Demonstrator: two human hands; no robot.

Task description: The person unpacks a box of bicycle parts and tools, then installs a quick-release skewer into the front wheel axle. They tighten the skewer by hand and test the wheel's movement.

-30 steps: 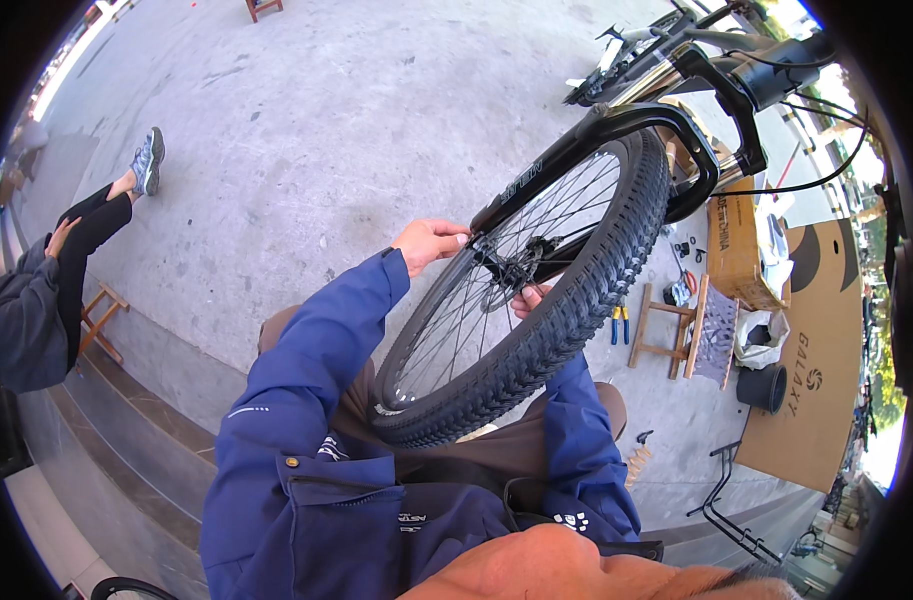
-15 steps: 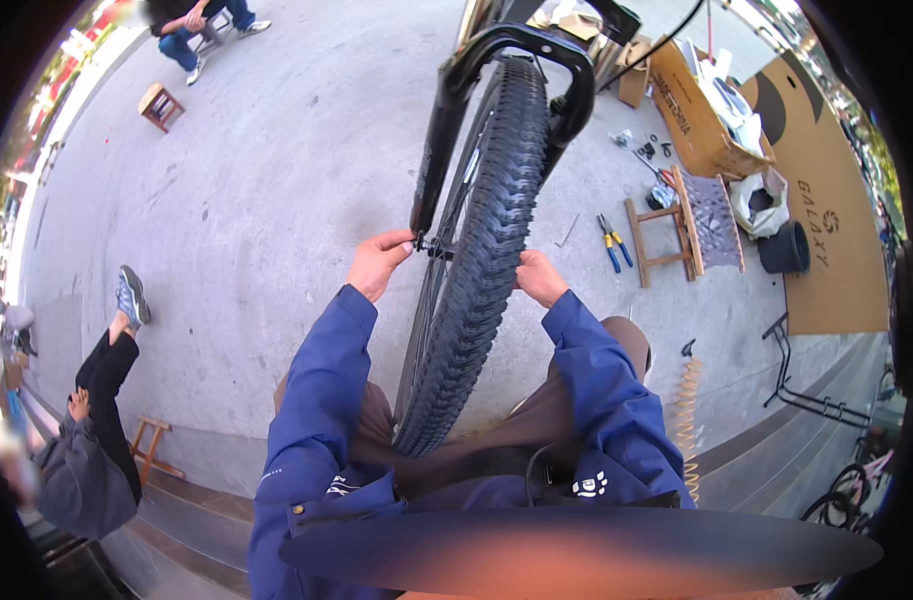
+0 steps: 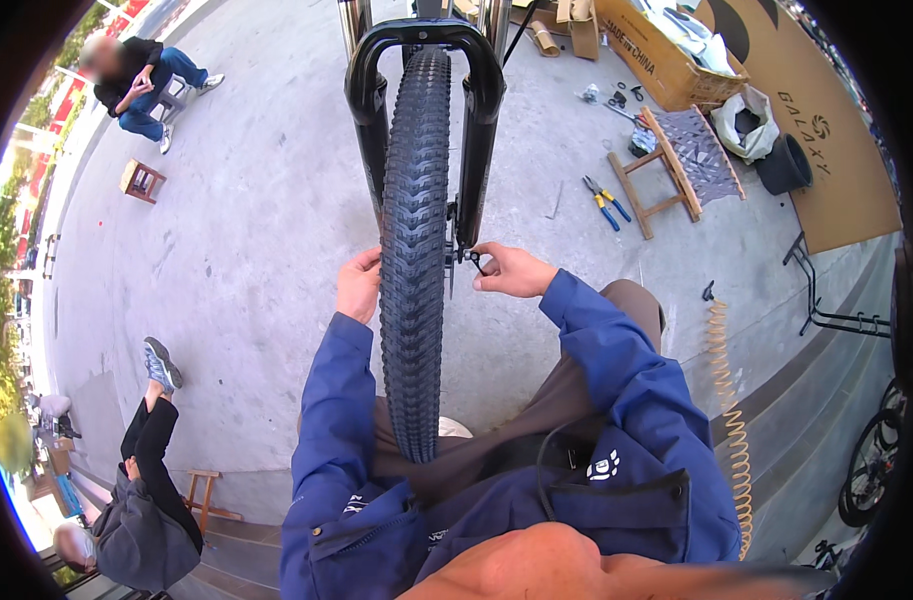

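A bicycle's front wheel (image 3: 416, 250) with a knobby black tyre stands upright in front of me, between the legs of a black suspension fork (image 3: 476, 150). At the lower end of the right fork leg, my right hand (image 3: 516, 270) is closed, thumb and fingers pinching a small black quick-release lever (image 3: 478, 264) at the axle. My left hand (image 3: 358, 285) is on the wheel's other side at the same height, fingers bent in near the left end of the axle. The tyre hides those fingertips and whatever they hold.
Yellow-and-blue pliers (image 3: 606, 203) lie on the concrete by a wooden folding stool (image 3: 666, 165). Behind it are a bucket (image 3: 783, 165), a white sack and a cardboard box (image 3: 666, 70). A coiled hose (image 3: 721, 380) runs along my right. Two people sit at left.
The view has shifted, so the wheel appears further left and more upright. My right hand has come out from behind the tyre and now shows the lever in its fingers; my left fingertips are now hidden.
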